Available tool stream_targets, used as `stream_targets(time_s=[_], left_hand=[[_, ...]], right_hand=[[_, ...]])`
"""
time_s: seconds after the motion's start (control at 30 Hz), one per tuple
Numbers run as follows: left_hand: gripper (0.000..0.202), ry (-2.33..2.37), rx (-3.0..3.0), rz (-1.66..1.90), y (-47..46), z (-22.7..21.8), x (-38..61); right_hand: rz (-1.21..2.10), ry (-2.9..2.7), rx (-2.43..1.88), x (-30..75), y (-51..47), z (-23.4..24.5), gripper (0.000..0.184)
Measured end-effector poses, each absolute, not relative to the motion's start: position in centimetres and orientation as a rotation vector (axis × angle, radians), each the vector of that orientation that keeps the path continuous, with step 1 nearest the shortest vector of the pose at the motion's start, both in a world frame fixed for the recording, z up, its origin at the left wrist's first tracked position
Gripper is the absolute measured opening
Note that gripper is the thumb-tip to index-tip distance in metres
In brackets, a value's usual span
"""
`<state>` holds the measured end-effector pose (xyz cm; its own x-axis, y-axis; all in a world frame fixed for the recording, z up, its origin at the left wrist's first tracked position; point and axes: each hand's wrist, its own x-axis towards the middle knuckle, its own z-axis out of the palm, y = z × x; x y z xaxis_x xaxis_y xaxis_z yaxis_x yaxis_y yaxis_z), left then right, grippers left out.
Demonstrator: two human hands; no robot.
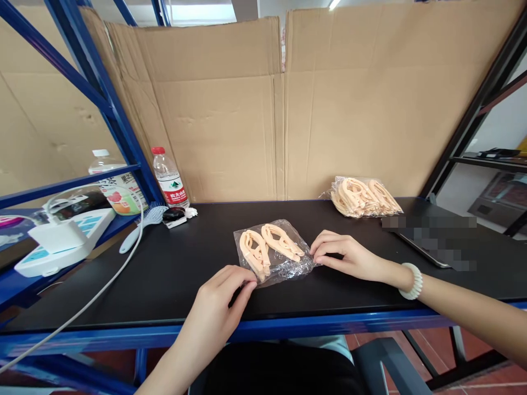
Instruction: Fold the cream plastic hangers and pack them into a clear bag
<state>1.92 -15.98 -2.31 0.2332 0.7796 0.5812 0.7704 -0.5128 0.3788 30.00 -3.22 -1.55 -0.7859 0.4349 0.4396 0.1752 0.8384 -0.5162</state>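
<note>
A clear plastic bag (284,271) lies on the black tabletop in front of me. Inside it are two peach-coloured looped plastic pieces (255,253) that look like folded travel hangers. My left hand (224,299) pinches the bag's near left corner between thumb and fingers. At the opposite side, the fingers of my right hand (346,255) are closed on the crumpled right end of the bag. A cream coiled band sits on my right wrist. Farther back on the right rests a fuller clear bag (364,197) of similar peach pieces, touched by neither hand.
A water bottle (169,178) with a red cap and a hairbrush (144,224) stand at the left. Beside them are a power strip (66,247) and a white cable (109,285). A dark flat device (424,247), partly blurred, lies right. Cardboard (222,131) walls the back.
</note>
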Motion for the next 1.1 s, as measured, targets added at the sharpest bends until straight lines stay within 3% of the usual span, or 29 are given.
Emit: stream_targets(time_s=[0.27,0.4,0.5,0.9,1.1], left_hand=[[0.012,1.700,2.071,1.167,-15.1,-2.4,1.9],[0.025,1.765,2.079,1.147,-15.1,-2.8,1.9],[0.022,1.838,2.182,1.106,-15.3,-2.7,2.0],[0.024,1.853,2.433,0.942,-15.0,-2.8,2.3],[0.025,1.834,2.518,0.945,-14.9,-3.2,2.0]], right_hand=[[1.094,-2.317,-0.608,29.4,-2.2,-1.6,0.033],[1.084,-2.282,-0.653,28.9,-1.7,-1.7,0.042],[1.017,-2.280,-0.767,28.3,-1.6,-1.8,0.045],[0.593,-2.334,-0.944,27.3,-1.9,-2.9,0.031],[0.702,-2.305,-0.957,27.5,-1.7,-2.8,0.013]])
